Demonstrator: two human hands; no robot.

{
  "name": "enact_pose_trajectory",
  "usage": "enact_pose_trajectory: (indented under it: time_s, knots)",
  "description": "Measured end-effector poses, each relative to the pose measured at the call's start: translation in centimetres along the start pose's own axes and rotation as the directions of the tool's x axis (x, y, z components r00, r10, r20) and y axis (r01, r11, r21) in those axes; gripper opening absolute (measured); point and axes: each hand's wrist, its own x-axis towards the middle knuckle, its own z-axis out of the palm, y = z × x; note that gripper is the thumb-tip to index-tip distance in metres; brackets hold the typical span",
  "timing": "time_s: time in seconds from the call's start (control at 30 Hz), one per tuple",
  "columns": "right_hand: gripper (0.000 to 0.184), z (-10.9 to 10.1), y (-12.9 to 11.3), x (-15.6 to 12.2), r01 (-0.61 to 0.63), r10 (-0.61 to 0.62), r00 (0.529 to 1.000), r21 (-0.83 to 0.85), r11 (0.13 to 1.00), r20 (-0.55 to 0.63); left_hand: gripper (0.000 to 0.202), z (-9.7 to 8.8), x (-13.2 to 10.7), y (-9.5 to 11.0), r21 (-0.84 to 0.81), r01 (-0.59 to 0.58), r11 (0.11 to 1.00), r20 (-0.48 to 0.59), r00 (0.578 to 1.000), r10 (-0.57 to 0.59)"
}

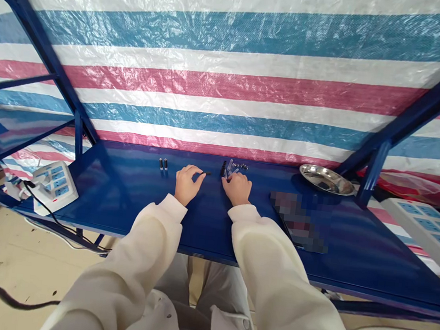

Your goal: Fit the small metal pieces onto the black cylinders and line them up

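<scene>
My left hand (187, 183) pinches a small slim black piece (206, 173) between thumb and fingertips, just above the blue table. To its right, my right hand (237, 188) has its fingers bent down over a small group of clear tubes (230, 164), its fingertips closed on one of them. A short row of small black parts (223, 167) lies left of these tubes. Several small shiny metal parts (241, 166) lie behind my right hand. Further left, two small black pieces with pale ends (163, 164) stand side by side.
The blue table (121, 191) has a shiny metal dish (326, 180) at the back right. A dark flat object (299, 221), blurred out, lies right of my right arm. A white power strip (56, 187) with cables sits at the left end. Striped sheeting (229, 86) hangs behind.
</scene>
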Motion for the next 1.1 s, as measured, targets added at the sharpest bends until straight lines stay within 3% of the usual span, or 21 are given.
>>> enact_pose_trajectory:
  time_s: [0.2,0.47,0.7,0.83,0.93,1.1]
  knots:
    - [0.023,0.4,-0.2,0.2,0.004,-0.003,1.0,0.003,1.0,-0.016,0.009,0.4,-0.2,-0.8,-0.162,-0.03,0.986,-0.087,0.996,0.016]
    - [0.024,0.0,-0.2,0.1,-0.018,0.02,0.998,0.031,0.999,-0.065,0.012,0.8,-0.2,-1.2,-0.225,-0.092,0.97,-0.128,0.99,0.064]
    - [0.021,-1.2,-0.3,-0.4,0.004,0.022,0.98,0.13,0.992,-0.197,0.01,0.7,-0.2,-1.2,-0.248,0.004,0.969,-0.093,0.995,-0.028]
    - [0.025,-2.0,-0.3,-0.8,0.194,-0.126,0.949,0.222,0.956,-0.29,0.011,0.7,0.0,-1.4,-0.314,0.127,0.941,-0.095,0.982,-0.164]
    - [0.025,-2.1,-0.3,-1.0,0.369,-0.299,0.921,0.309,0.876,-0.251,0.013,0.9,0.2,-1.9,-0.382,0.23,0.895,-0.098,0.953,-0.287]
    - [0.021,-1.7,-0.3,-1.1,0.441,-0.403,0.897,0.397,0.805,-0.18,0.015,1.3,0.4,-2.8,-0.487,0.302,0.82,-0.096,0.914,-0.393]
